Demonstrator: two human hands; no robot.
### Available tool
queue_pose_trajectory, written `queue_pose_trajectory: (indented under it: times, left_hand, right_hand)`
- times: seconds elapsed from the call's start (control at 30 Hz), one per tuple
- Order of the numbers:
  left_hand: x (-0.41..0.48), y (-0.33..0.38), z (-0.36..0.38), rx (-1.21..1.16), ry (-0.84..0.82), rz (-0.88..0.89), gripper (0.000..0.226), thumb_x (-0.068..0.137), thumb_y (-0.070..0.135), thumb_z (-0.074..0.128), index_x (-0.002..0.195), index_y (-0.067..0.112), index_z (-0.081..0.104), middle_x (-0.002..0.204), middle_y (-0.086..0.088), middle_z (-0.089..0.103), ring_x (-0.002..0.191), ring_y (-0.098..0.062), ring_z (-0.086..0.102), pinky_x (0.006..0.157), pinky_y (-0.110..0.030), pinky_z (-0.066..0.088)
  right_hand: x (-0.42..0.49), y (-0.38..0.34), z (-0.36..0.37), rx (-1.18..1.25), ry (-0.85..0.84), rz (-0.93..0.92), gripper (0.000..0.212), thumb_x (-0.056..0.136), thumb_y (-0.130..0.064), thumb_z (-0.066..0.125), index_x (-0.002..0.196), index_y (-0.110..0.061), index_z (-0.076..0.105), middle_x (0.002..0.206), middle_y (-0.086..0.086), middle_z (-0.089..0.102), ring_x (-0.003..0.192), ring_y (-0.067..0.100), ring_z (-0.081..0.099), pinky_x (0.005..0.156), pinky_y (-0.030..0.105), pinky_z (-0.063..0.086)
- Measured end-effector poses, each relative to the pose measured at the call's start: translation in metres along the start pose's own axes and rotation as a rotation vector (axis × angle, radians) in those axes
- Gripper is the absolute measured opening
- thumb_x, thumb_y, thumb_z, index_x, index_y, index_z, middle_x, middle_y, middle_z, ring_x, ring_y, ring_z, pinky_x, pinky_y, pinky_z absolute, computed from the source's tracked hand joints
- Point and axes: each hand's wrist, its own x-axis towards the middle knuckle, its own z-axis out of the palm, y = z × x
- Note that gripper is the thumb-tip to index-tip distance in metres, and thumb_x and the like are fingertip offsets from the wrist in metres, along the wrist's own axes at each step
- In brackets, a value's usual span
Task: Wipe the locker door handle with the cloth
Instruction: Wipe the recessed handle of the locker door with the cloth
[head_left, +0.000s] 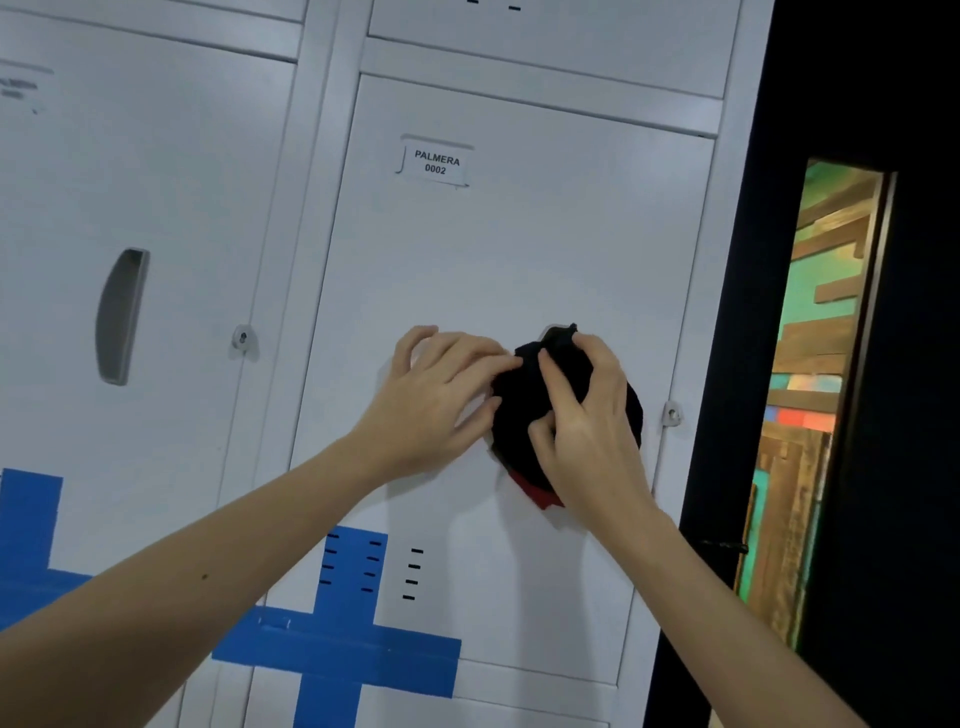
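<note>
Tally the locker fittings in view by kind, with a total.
Grey door handles in plain view: 1
Lock cylinders: 2
Name labels: 1
Total: 4
A black cloth hides the labelled door's handle area.

Cloth (524, 415): black, with a red edge at its lower end. Lockers (519, 260): pale grey-white, crossed by blue bands (337, 649) and rows of short black slots (413, 574). Label (435, 162): white, black lettering. Neighbouring handle (120, 317): dark grey. Wall (810, 338) at right: brown planks with teal, red and blue patches.
</note>
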Motion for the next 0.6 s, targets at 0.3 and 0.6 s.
queue_pose_trajectory:
  times: [0.3, 0.6]
  left_hand:
    - [-0.001, -0.007, 0.018, 0.143, 0.021, 0.090, 0.051, 0.095, 0.044, 0.035, 0.133, 0.015, 0.052, 0.136, -0.001, 0.053, 0.122, -0.019, 0.045, 0.111, -0.044, 0.017]
    - [-0.006, -0.007, 0.022, 0.175, 0.050, 0.097, 0.057, 0.092, 0.045, 0.038, 0.136, 0.012, 0.050, 0.137, -0.003, 0.052, 0.123, -0.019, 0.044, 0.112, -0.045, 0.015]
  right_hand:
    - [0.003, 0.015, -0.020, -0.288, -0.089, -0.328, 0.033, 0.094, -0.007, 0.036, 0.104, 0.002, 0.066, 0.109, 0.017, 0.061, 0.103, 0.031, 0.053, 0.098, 0.040, 0.038]
    - [-0.014, 0.014, -0.024, -0.490, -0.158, -0.420, 0.040, 0.093, -0.013, 0.032, 0.113, -0.001, 0.064, 0.122, 0.012, 0.060, 0.104, 0.029, 0.046, 0.086, 0.042, 0.035]
